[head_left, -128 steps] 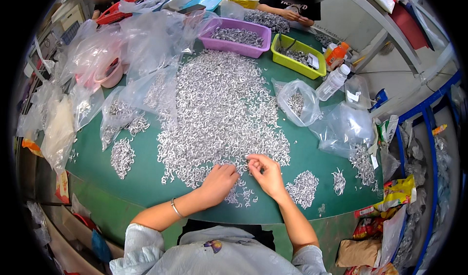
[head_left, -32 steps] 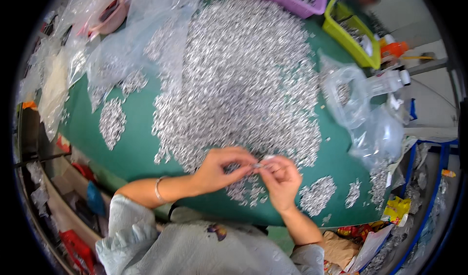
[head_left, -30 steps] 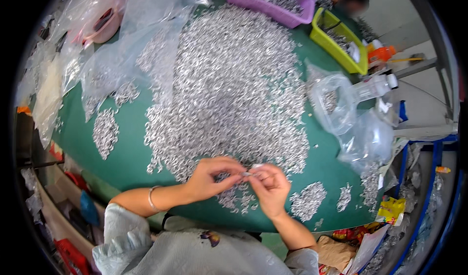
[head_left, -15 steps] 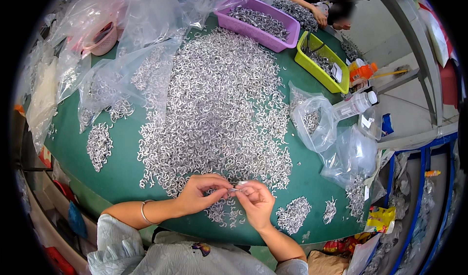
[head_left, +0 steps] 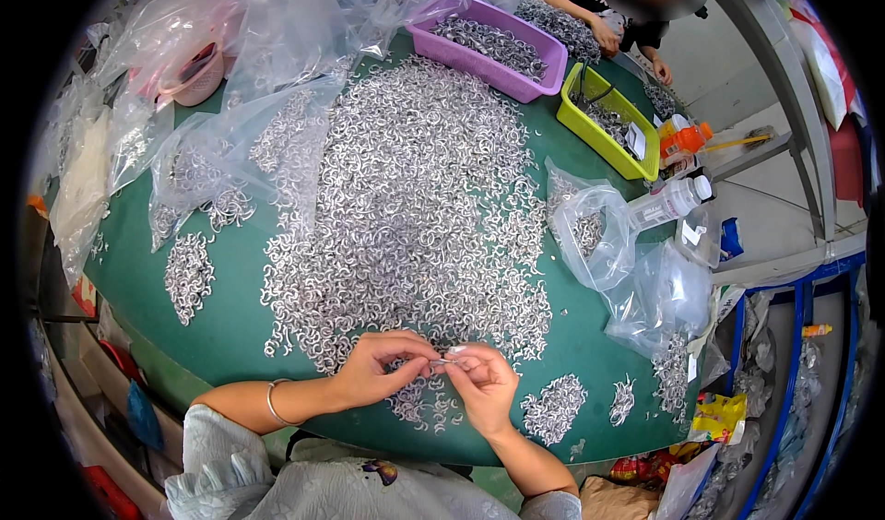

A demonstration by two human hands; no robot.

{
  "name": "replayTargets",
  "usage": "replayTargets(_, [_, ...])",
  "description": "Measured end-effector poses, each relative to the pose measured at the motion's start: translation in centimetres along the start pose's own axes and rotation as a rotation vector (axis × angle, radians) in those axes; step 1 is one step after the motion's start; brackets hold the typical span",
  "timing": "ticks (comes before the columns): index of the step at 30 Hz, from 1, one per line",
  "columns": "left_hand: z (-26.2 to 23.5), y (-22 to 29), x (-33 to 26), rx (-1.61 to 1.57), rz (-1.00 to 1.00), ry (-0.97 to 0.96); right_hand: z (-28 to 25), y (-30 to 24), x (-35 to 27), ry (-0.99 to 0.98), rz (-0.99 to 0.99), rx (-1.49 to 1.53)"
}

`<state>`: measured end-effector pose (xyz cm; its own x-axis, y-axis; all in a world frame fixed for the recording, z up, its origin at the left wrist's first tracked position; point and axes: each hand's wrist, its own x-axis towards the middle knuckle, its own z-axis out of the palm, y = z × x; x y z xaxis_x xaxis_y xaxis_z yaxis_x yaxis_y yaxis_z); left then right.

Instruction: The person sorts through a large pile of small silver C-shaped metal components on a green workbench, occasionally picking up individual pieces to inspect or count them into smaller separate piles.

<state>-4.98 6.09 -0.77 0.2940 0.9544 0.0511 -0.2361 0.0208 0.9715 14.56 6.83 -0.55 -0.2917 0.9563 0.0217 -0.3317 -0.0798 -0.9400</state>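
Filling much of the green table (head_left: 241, 303), a silver heap (head_left: 406, 197) lies just beyond pinching fingers (head_left: 406, 340)

The table stretches to both sides of the fingers and far ahead of them. The heap, a broad spread of small curved metal pieces, begins close by the fingertips and runs well forward. Clear plastic bags (head_left: 286, 50) lie bunched far ahead and to the left, one draped over the heap's edge. Well ahead and slightly right stands a purple basket (head_left: 470, 66) holding greyer pieces; just beside it, farther right, is a yellow-green basket (head_left: 599, 149). Nearer, to the right of the fingers, an open clear bag (head_left: 616, 266) holds more pieces, with a white-capped bottle (head_left: 671, 200) beside it.

The left hand (head_left: 376, 370) and the right hand (head_left: 487, 391) meet at the tips, thumb against finger on each, clamped on one thin silver piece (head_left: 443, 361). A rounded pile (head_left: 555, 407) sits just right of the right hand, and another pile (head_left: 189, 278) lies well to the left. Loose pieces (head_left: 419, 405) lie beneath and behind the fingers. The held piece, the smallest thing, spans the narrow gap between both sets of fingertips; its exact shape is too small to tell.
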Motion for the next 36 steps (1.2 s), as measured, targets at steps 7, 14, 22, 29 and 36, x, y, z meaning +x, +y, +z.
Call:
replayTargets(7, [-0.08, -0.06, -0.03, -0.01, -0.007, -0.004, 0.03, 0.01, -0.05, 0.003, 0.006, -0.02])
replayTargets(14, [0.25, 0.03, 0.15, -0.016, -0.046, 0.042, 0.07, -0.11, 0.14, 0.005, -0.01, -0.035])
replayTargets(22, [0.55, -0.46, 0.01, -0.021, 0.012, 0.06, -0.05, -0.24, 0.0, -0.011, -0.013, -0.051])
replayTargets(29, [0.1, -0.41, -0.02, -0.027, -0.034, -0.006, -0.06, -0.37, -0.04, -0.017, -0.009, -0.065])
replayTargets(36, [0.08, -0.55, 0.16, -0.007, -0.02, -0.025, -0.18, -0.49, -0.07, -0.009, -0.004, -0.087])
